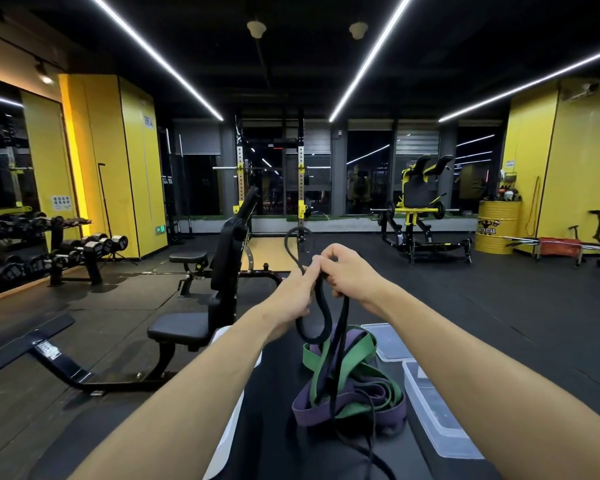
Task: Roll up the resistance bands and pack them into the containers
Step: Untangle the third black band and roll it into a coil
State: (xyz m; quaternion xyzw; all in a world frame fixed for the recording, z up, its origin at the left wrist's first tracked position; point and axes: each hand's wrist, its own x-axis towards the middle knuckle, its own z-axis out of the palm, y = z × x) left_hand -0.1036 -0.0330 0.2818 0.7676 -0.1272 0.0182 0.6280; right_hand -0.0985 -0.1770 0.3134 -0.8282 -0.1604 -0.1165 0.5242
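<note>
A black resistance band [321, 311] is held up in front of me by both hands. My left hand [297, 294] pinches it from the left and my right hand [349, 273] grips it from the right. One loop sticks up above the hands; the rest hangs down in loops onto the black bench [274, 410]. Under it lies a tangled pile with a green band [355, 355] and a purple band [347, 408]. Clear plastic containers stand at the right: one near [437, 414] and one farther back [390, 342]. A white container [229, 431] shows left of the bench, partly hidden by my left forearm.
An adjustable black bench [187, 329] stands to the left. A dumbbell rack [49, 252] lines the left wall. A squat rack [271, 188] is straight ahead, a yellow plate machine [420, 209] and a yellow drum [496, 226] to the right.
</note>
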